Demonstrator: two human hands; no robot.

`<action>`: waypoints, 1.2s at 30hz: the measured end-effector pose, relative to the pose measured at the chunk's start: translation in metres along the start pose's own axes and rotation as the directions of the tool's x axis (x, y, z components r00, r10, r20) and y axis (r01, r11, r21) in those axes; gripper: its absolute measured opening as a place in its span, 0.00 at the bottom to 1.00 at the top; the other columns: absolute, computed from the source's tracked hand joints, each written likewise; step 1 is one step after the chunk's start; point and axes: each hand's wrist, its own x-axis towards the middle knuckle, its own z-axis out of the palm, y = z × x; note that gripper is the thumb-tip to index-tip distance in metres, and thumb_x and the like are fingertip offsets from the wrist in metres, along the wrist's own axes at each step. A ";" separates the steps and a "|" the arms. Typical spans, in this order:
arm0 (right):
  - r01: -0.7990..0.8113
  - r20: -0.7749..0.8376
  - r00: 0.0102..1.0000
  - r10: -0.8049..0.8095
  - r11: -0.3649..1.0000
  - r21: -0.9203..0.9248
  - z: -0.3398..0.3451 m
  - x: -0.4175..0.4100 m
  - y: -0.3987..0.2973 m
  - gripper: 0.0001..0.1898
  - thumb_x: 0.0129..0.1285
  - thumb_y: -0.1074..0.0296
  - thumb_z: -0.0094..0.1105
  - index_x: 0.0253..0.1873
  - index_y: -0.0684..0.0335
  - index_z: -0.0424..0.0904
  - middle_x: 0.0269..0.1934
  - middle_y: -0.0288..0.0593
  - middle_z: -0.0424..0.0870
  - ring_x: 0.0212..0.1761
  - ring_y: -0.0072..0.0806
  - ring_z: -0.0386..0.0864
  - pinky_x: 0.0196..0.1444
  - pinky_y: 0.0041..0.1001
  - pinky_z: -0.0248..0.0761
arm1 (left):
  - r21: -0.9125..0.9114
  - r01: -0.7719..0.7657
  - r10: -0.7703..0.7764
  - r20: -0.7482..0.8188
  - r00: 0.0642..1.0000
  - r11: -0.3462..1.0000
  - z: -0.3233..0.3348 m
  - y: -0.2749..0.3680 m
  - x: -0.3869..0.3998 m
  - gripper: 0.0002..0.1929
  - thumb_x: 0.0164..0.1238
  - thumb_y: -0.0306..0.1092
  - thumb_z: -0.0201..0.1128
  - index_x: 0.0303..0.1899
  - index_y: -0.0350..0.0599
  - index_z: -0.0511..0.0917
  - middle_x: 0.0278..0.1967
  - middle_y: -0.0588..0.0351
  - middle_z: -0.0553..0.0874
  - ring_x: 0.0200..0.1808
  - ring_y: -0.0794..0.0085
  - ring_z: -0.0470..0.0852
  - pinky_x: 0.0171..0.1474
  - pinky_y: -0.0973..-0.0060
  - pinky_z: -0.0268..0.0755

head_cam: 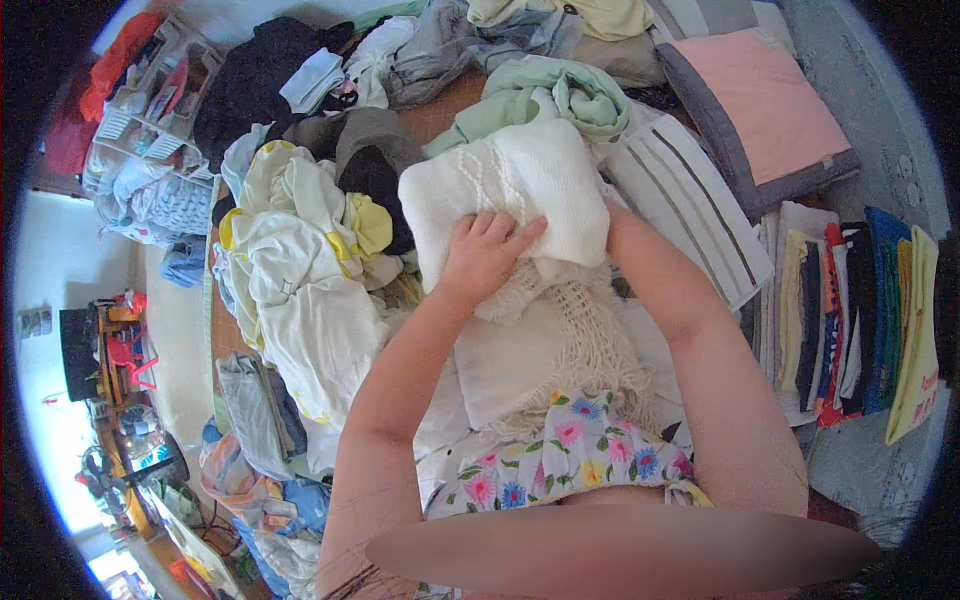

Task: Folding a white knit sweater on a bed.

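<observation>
A folded white cable-knit sweater (525, 180) is between my two hands. My left hand (487, 251) lies on its near face, thumb stretched to the right across the knit. At the sweater's right edge my right hand (616, 221) reaches behind or under it, so those fingers are hidden. Just below the sweater is a cream fringed knit shawl (592, 330), spread over a folded off-white cloth (510, 360). A pale green garment (555, 94) is bunched directly beyond the sweater.
White-and-yellow fabric (300, 247) is heaped on the left. To the right are a striped white textile (686, 202), a pink-and-grey cushion (780, 112) and a row of folded clothes (832, 315). A white plastic basket (142, 131) stands far left, beside dark clothing (255, 82).
</observation>
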 end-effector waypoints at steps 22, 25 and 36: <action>0.015 -0.472 0.789 0.392 0.756 0.654 -0.068 -0.065 -0.063 0.53 0.50 0.56 0.74 0.73 0.70 0.47 0.66 0.60 0.65 0.71 0.45 0.62 0.72 0.36 0.53 | -0.355 0.509 -0.615 -0.332 0.715 0.784 -0.008 -0.031 -0.035 0.32 0.54 0.31 0.69 0.62 0.38 0.69 0.58 0.40 0.75 0.59 0.49 0.74 0.61 0.62 0.68; -0.055 -0.266 0.877 0.401 0.633 0.772 -0.065 -0.057 -0.046 0.53 0.48 0.55 0.76 0.72 0.70 0.50 0.65 0.60 0.67 0.68 0.45 0.66 0.70 0.36 0.58 | -0.759 0.644 -0.960 0.107 0.260 0.090 0.018 -0.065 -0.042 0.38 0.48 0.37 0.76 0.60 0.33 0.68 0.58 0.41 0.75 0.57 0.55 0.77 0.57 0.64 0.70; -0.013 -0.253 0.914 0.319 0.644 0.765 -0.030 -0.051 -0.023 0.51 0.43 0.49 0.79 0.67 0.71 0.60 0.63 0.53 0.72 0.63 0.42 0.72 0.65 0.35 0.66 | -0.721 0.678 -0.738 0.377 0.559 0.145 0.036 -0.067 -0.048 0.40 0.50 0.43 0.76 0.62 0.32 0.66 0.54 0.43 0.79 0.52 0.59 0.80 0.57 0.66 0.72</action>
